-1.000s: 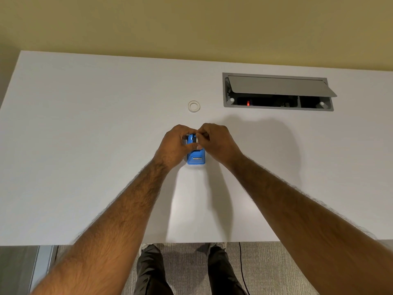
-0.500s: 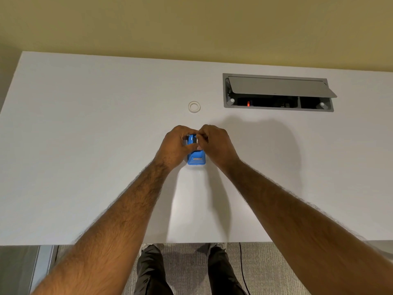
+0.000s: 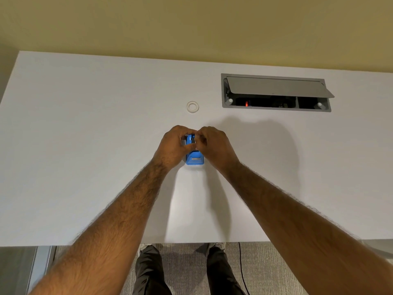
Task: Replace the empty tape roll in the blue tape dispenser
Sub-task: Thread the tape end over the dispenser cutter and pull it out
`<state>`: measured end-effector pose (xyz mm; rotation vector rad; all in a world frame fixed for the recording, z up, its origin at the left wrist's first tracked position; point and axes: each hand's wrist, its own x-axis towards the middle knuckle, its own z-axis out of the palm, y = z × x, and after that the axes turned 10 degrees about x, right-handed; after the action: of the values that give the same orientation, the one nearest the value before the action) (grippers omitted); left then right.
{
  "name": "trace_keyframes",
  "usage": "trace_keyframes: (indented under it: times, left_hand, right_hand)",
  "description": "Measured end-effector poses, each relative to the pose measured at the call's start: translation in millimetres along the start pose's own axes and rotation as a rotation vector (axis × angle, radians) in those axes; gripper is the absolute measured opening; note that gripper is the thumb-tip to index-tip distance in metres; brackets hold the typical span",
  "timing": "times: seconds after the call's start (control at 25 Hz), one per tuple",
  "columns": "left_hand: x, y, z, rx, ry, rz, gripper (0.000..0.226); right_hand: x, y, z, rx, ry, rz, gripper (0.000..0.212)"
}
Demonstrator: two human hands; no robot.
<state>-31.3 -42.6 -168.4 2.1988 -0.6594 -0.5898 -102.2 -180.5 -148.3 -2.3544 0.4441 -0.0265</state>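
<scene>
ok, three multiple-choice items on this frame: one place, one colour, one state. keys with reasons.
1. Where is the white ring?
A. on the table, beyond the left hand and right hand
B. on a shelf
C. on the floor

2. What colour is the tape dispenser?
A. red
B. blue
C. black

3. The hatch lid is:
A. flush shut
B. propped open
C. missing

Key: 1 A, it lies flat on the tabletop past both hands. 2 B, its body shows blue between the hands. 3 B, the lid tilts up over a dark opening.
</scene>
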Motion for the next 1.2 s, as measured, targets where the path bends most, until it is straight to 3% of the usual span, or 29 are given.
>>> trace_keyframes:
  times: [0.56,0.84,1.2]
  left_hand:
    - [1,0,-1,0.029,-0.007,0.002,0.035]
    - [1,0,-1,0.031,-0.004,-0.007,0.034]
    - [0,0,-1,0.036,-0.006,0.002,0.035]
  right_hand:
    - [-1,-2,6,0.076,0.066,0.054,0.025]
    - [1,4,2,0.018,-0.011,0.007,0.022]
    - [2,8,3,0.049,0.022,-0.001,0.020]
